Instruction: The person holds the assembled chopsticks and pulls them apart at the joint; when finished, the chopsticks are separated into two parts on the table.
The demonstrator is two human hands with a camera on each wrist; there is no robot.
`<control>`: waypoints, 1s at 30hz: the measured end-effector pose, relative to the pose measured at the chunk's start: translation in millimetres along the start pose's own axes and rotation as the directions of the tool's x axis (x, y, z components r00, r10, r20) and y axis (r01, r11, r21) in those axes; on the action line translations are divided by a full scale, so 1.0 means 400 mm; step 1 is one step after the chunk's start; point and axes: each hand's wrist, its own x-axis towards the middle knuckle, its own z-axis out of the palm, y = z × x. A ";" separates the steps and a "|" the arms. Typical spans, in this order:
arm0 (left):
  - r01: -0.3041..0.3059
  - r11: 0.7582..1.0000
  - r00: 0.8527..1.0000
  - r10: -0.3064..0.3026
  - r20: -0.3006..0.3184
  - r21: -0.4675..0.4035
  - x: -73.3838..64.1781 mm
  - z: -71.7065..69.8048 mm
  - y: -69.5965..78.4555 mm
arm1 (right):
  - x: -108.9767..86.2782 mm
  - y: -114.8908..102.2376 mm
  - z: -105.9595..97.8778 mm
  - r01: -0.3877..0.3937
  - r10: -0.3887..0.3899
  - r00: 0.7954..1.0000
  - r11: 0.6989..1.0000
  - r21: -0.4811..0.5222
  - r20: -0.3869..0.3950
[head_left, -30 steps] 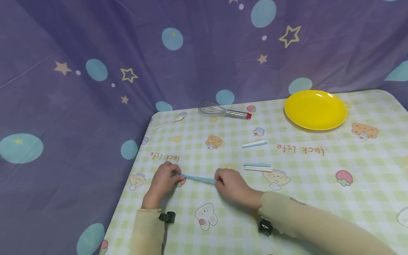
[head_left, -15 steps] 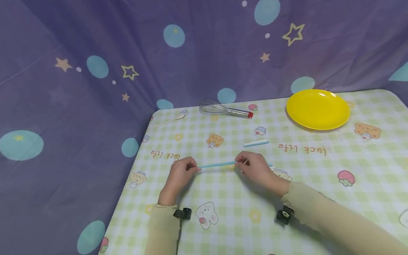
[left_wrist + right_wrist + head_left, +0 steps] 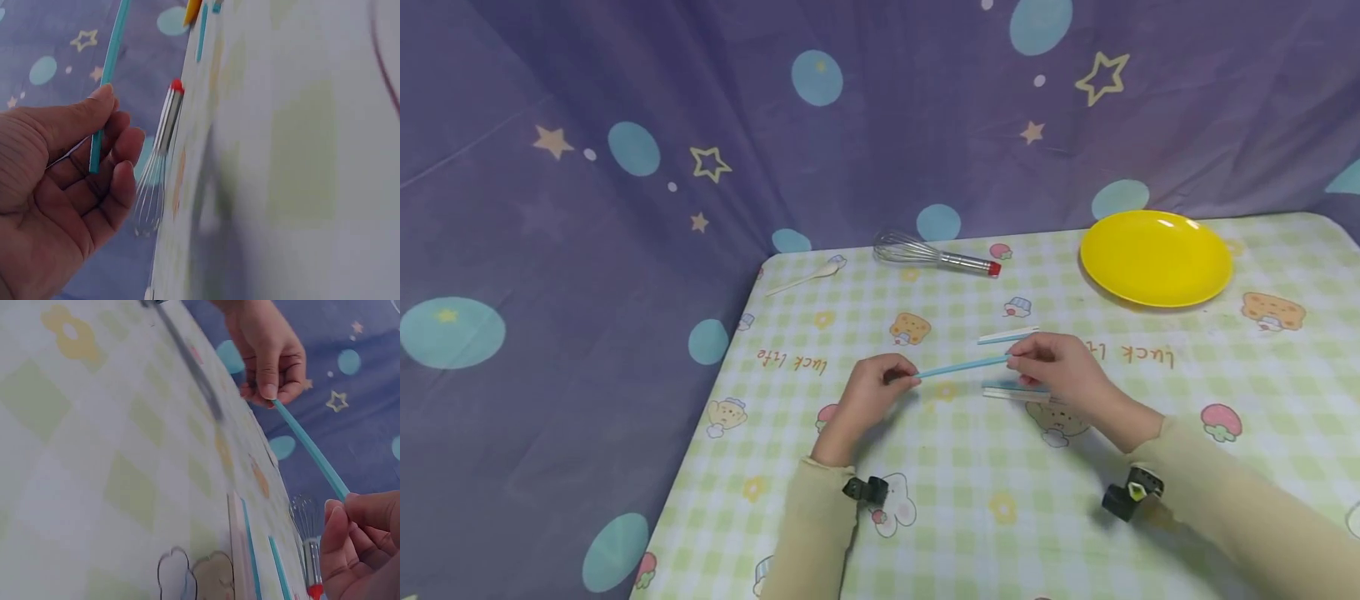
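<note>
A slim light-blue stick [image 3: 962, 367] spans the gap between the two hands, raised over the table. My left hand [image 3: 872, 392] pinches its left end between thumb and fingers; in the left wrist view a short tip of the stick [image 3: 95, 156] pokes out below the thumb. At the other end, my right hand [image 3: 1071, 375] holds the stick with thumb and fingertips, as the right wrist view also shows. Under and beside the right hand lie two small groups of blue and white sticks, a farther group [image 3: 1003, 336] and a nearer group [image 3: 1011, 394], each partly covered by that hand.
Toward the back of the checked tablecloth [image 3: 955, 517] lie a wire whisk [image 3: 940, 258] with a red end and a pale spoon [image 3: 805, 277]. A yellow plate [image 3: 1156, 258] stands at the back right. A purple curtain [image 3: 850, 167] hangs behind the table.
Both hands have carried the blue stick up from near the table, rightward and away from the body. Its right end now tilts higher in view; the nearer stick group is partly covered by the right hand.
</note>
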 end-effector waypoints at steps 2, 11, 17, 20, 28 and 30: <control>0.000 1.000 0.999 0.001 0.034 -0.014 0.011 0.013 0.010 | -0.011 0.008 -0.021 -0.020 0.020 1.000 0.999 0.030 0.012; -0.042 0.997 0.987 0.053 0.153 -0.072 0.042 0.079 0.051 | -0.058 0.052 -0.087 -0.048 0.047 0.999 0.999 0.021 0.021; -0.136 0.991 0.977 0.137 0.166 -0.022 0.058 0.120 0.070 | -0.072 0.071 -0.095 -0.015 0.014 1.000 0.997 -0.071 -0.022; -0.174 0.985 0.974 0.171 0.148 0.013 0.064 0.138 0.080 | -0.071 0.068 -0.084 0.034 -0.046 0.998 0.976 -0.216 -0.052; -0.252 0.964 0.964 0.242 0.106 0.085 0.067 0.169 0.105 | -0.044 0.043 -0.035 0.270 -0.303 0.953 0.825 -0.497 0.015; -0.256 0.962 0.963 0.246 0.109 0.091 0.067 0.173 0.107 | -0.041 0.037 -0.027 0.307 -0.346 0.938 0.788 -0.534 0.028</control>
